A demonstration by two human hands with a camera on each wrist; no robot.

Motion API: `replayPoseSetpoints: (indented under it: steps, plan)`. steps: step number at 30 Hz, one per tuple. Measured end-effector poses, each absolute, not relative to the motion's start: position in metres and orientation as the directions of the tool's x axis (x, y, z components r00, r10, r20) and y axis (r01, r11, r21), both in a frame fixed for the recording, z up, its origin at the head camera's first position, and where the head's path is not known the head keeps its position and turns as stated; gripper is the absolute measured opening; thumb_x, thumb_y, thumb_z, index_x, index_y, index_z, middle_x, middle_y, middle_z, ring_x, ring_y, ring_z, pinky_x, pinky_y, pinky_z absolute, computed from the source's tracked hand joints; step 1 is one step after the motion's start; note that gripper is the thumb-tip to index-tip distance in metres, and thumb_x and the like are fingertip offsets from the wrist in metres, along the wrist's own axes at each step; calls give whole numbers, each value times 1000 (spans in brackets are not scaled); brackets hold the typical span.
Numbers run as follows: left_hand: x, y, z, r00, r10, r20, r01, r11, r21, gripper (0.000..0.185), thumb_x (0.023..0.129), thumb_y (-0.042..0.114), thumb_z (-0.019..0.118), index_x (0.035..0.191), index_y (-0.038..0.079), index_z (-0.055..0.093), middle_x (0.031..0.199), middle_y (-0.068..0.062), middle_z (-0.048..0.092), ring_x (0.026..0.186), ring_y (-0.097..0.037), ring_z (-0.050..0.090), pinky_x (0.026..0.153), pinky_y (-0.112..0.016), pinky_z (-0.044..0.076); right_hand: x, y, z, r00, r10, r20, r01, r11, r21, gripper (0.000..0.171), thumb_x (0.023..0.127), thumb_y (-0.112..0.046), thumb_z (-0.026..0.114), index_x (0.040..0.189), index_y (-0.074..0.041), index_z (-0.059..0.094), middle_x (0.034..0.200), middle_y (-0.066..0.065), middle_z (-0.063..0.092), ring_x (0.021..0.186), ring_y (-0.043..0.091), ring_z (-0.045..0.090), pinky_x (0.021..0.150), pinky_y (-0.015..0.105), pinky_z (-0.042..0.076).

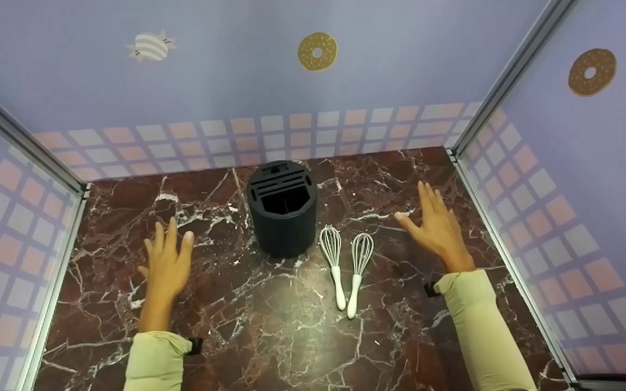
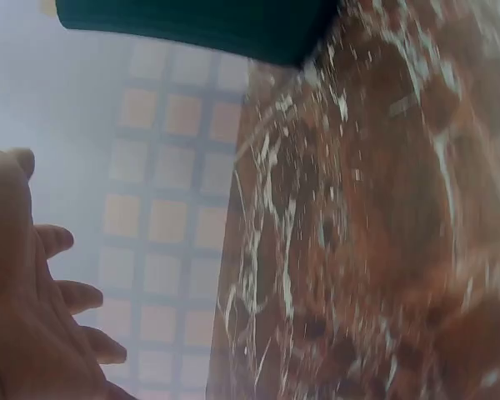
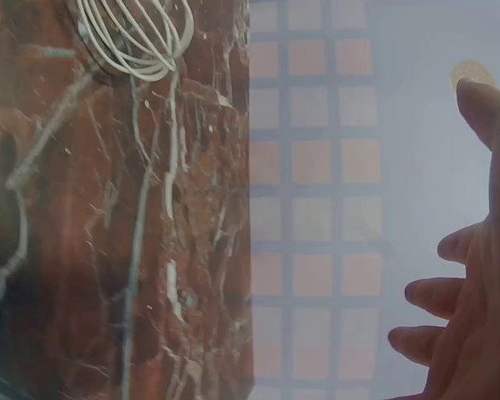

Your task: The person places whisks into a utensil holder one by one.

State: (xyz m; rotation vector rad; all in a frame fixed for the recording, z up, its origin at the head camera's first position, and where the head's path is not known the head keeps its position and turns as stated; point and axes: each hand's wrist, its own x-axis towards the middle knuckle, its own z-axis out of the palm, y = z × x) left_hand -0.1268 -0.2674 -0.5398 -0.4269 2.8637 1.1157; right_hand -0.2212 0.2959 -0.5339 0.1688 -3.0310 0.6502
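A black cylindrical utensil holder [image 1: 286,233] stands upright toward the back of the marbled surface, with slots and a wide opening in its top. Just right of it lie two white-handled whisks, the left whisk [image 1: 336,277] and the right whisk [image 1: 356,282], their handle ends close together. My left hand [image 1: 167,263] is left of the holder, fingers extended, touching no object. To the right of the whisks is my right hand [image 1: 437,228], also with spread fingers and holding nothing. In the right wrist view, a whisk's wire loops [image 3: 142,42] show at the top.
The dark red marbled table [image 1: 269,347] is bounded by a back wall [image 1: 226,81] and side walls with printed squares and donuts. Metal rails [image 1: 495,228] run along the side edges. Small black devices [image 1: 196,346] sit by both sleeve cuffs.
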Motion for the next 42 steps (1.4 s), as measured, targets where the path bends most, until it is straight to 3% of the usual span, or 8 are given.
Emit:
replayPoseSetpoints:
  steps: [5,10,14,19,22,27,34,42]
  plan:
    - [-126,-248,-538,-969,-203,-140,-238,625,744,69,108,59,21,166,27,4,172,-7,-9,155,-49,-7,118,-77,-5,-212,293,-544,-996,-82,34,-89,879,-469,99,94,-77,45,166,-24,3,169,19,21,152,46,27,115,72,29]
    - [-127,-228,-535,-969,-212,-129,-219,487,846,68,109,55,26,165,18,19,171,-14,13,157,-41,14,127,-61,9,-203,288,-553,-998,-59,28,-65,857,-512,97,96,-75,44,166,-22,5,157,28,40,135,54,48,108,71,39]
    - [-127,-211,-528,-959,-226,-168,-231,292,928,65,109,54,30,163,18,28,169,-13,25,155,-38,22,126,-59,19,-197,284,-561,-999,-37,35,-50,828,-559,94,97,-71,47,166,-19,11,144,36,52,124,56,56,100,71,45]
    - [-132,-191,-520,-949,-214,-230,-236,3,972,59,111,47,31,160,15,32,167,-13,28,153,-35,28,117,-63,36,-191,276,-573,-998,-12,56,-45,767,-640,88,100,-61,53,164,-11,20,132,29,65,122,53,60,104,66,46]
    - [-138,-181,-516,-947,-219,-236,-219,-101,971,57,111,45,33,159,13,33,166,-13,31,152,-34,31,114,-64,40,-188,270,-581,-999,6,54,-32,737,-675,84,101,-55,56,161,-6,26,124,23,71,119,50,63,105,63,47]
    - [-150,-163,-511,-949,-255,-187,-162,-114,980,55,109,45,41,155,13,40,162,-14,36,149,-34,35,110,-64,44,-183,258,-593,-999,49,10,27,684,-729,83,99,-52,62,158,-3,32,108,19,76,98,40,73,98,56,53]
    - [-170,-141,-508,-956,-286,-67,-68,-6,998,57,106,46,51,156,19,42,158,-13,40,145,-32,40,116,-55,40,-174,237,-604,-991,37,-125,124,555,-822,85,96,-48,68,159,-6,29,99,17,75,75,37,75,61,42,62]
    - [-185,-131,-506,-956,-278,-96,-113,46,993,66,103,58,49,161,31,33,169,-2,27,154,-33,28,124,-50,30,-159,216,-619,-984,38,-174,169,505,-846,86,92,-41,77,155,-3,33,100,20,73,70,33,74,53,40,62]
